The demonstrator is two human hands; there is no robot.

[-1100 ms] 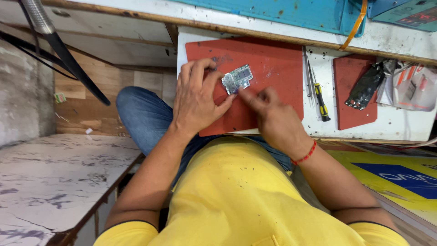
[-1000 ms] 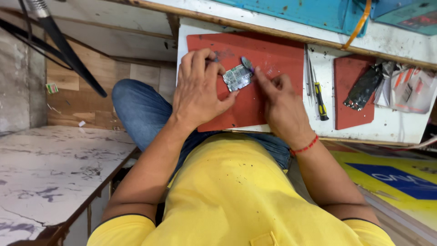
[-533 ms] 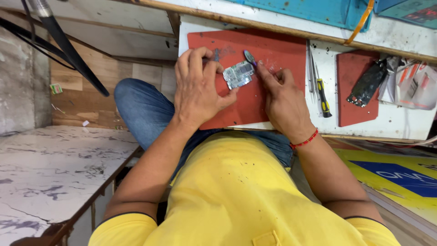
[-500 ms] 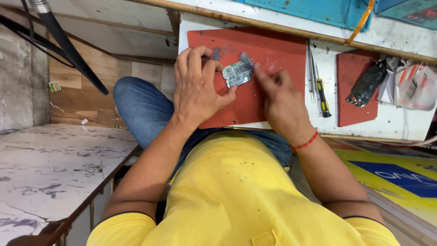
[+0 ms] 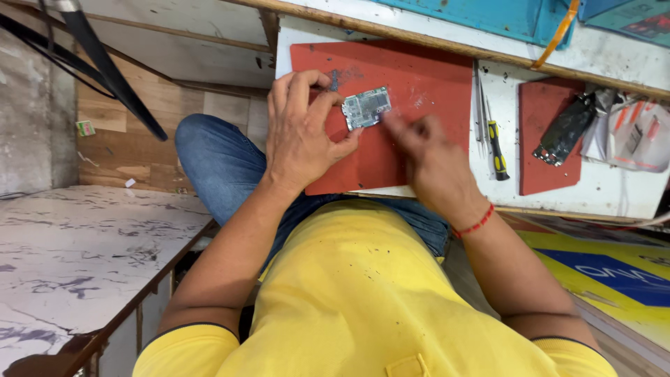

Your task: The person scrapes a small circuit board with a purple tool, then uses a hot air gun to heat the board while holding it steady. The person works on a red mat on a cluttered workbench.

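1. left hand [image 5: 301, 136] is resting on the large red mat [image 5: 433, 77], fingers curled, with thumb and fingertips pinching the left edge of a small circuit board [image 5: 367, 108].
2. circuit board is lying on the mat near its upper middle, slightly tilted, component side facing up.
3. right hand [image 5: 429, 160] is sitting just right of the board; its fingers are motion-blurred, so cannot tell whether they are pinching anything or touching the board.
4. a red thread bracelet [image 5: 474, 225] is circling the right wrist.
5. a yellow-and-black screwdriver [image 5: 497, 150] is lying on the white bench just right of the mat.
6. a smaller red mat [image 5: 548, 139] is sitting further right, with a dark phone part [image 5: 564, 131] lying on it.
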